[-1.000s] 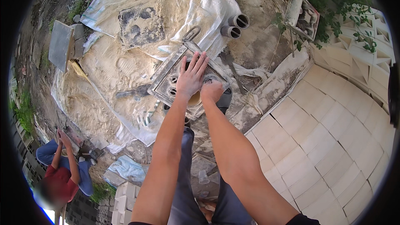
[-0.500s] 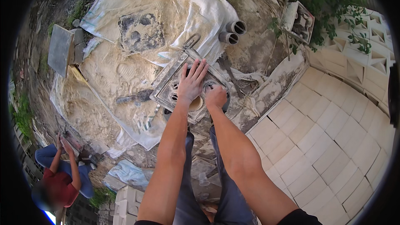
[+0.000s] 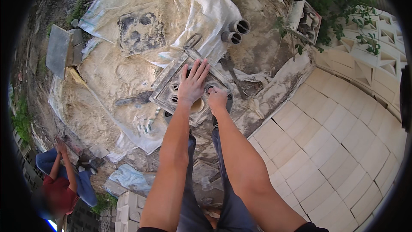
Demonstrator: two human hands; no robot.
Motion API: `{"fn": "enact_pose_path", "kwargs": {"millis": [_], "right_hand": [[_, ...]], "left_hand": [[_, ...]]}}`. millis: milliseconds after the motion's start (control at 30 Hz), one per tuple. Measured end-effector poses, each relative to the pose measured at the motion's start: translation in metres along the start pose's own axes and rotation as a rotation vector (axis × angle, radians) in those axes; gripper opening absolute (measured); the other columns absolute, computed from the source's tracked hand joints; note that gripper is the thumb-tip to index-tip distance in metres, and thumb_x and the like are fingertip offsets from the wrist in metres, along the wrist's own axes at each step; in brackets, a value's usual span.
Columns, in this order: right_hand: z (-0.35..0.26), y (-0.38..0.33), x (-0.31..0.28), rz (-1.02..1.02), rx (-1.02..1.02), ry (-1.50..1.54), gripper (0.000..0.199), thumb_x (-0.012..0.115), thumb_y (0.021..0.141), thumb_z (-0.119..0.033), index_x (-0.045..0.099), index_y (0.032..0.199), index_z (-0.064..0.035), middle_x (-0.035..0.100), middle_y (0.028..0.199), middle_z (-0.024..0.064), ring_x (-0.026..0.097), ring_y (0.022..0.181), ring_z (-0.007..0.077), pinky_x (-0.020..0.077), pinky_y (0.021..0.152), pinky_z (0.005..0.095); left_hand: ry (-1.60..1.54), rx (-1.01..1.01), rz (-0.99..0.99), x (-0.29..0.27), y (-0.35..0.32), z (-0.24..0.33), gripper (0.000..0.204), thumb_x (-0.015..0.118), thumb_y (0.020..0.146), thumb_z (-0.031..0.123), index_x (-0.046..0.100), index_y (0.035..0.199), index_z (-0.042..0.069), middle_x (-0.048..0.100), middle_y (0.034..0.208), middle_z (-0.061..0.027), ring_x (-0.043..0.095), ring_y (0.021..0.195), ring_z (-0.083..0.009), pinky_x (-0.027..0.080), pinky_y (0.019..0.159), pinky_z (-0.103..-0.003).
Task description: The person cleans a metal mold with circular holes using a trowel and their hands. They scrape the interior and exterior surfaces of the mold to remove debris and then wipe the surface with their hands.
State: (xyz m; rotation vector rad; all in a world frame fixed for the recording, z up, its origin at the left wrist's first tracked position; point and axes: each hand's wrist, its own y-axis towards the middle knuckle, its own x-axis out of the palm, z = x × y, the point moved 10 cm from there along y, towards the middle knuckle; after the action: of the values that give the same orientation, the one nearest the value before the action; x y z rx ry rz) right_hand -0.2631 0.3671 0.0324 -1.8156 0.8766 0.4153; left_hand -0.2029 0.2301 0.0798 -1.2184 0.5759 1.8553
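Observation:
A square, dusty metal mould point(image 3: 165, 87) with several round holes lies in front of my feet. My left hand point(image 3: 193, 87) rests flat on top of it, fingers stretched out and pointing away from me. Just right of it, my right hand point(image 3: 217, 100) is closed, its fingertips at a small ring-shaped hole point(image 3: 210, 89); whatever they pinch is hidden. Between my wrists shows a larger round opening point(image 3: 198, 105), sandy in colour. A looped metal handle point(image 3: 192, 41) sticks out at the mould's far corner.
Pale powder covers a white sheet point(image 3: 214, 0), with a dark square print point(image 3: 141, 33) in it. Two pipe pieces point(image 3: 232, 38) stand beyond the mould. Cream blocks point(image 3: 317, 137) fill the right side. At lower left sits another person point(image 3: 62, 184). A grey slab point(image 3: 59, 51) leans at far left.
The view has shifted slightly, so the scene sits a little further left. Both my hands keep their places on the mould, the right one still closed at the ring-shaped hole.

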Motion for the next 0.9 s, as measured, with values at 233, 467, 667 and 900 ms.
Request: {"fn": "enact_pose_path", "kwargs": {"millis": [233,467,667,900], "right_hand": [[0.0,-0.031,0.041,-0.237,0.33,0.652,0.017,0.053,0.093,-0.01,0.059,0.103,0.0024,0.059,0.088,0.0101,0.054,0.064,0.0171,0.0464,0.053,0.0357],[0.027,0.005,0.02,-0.123,0.22,0.179,0.03,0.053,0.094,-0.013,0.058,0.12,-0.0002,0.063,0.104,0.0149,0.06,0.081,0.0257,0.0493,0.073,0.0407],[-0.011,-0.014,0.016,-0.183,0.111,-0.083,0.026,0.054,0.093,-0.016,0.062,0.112,0.0003,0.064,0.109,0.0184,0.06,0.096,0.0296,0.0466,0.081,0.039],[-0.001,-0.016,0.03,-0.387,0.205,0.092,0.035,0.052,0.094,-0.014,0.046,0.124,0.0017,0.06,0.098,0.0128,0.058,0.086,0.0235,0.0487,0.074,0.0366]], "left_hand": [[0.042,-0.018,-0.05,0.004,-0.009,-0.008,0.064,0.053,0.087,0.018,0.032,0.147,0.021,0.025,0.156,0.0057,0.02,0.145,-0.0163,0.012,0.118,-0.047],[0.018,-0.013,-0.021,0.001,0.001,0.002,0.061,0.055,0.087,0.017,0.035,0.145,0.021,0.027,0.155,0.0051,0.023,0.144,-0.0167,0.014,0.117,-0.047],[-0.027,-0.014,0.068,-0.008,-0.007,-0.009,0.056,0.056,0.088,0.014,0.042,0.142,0.02,0.036,0.151,0.0043,0.03,0.141,-0.0179,0.019,0.115,-0.048],[0.049,-0.006,0.021,0.001,-0.001,-0.006,0.062,0.054,0.088,0.018,0.034,0.146,0.023,0.028,0.154,0.0071,0.024,0.143,-0.0162,0.015,0.117,-0.047]]}}
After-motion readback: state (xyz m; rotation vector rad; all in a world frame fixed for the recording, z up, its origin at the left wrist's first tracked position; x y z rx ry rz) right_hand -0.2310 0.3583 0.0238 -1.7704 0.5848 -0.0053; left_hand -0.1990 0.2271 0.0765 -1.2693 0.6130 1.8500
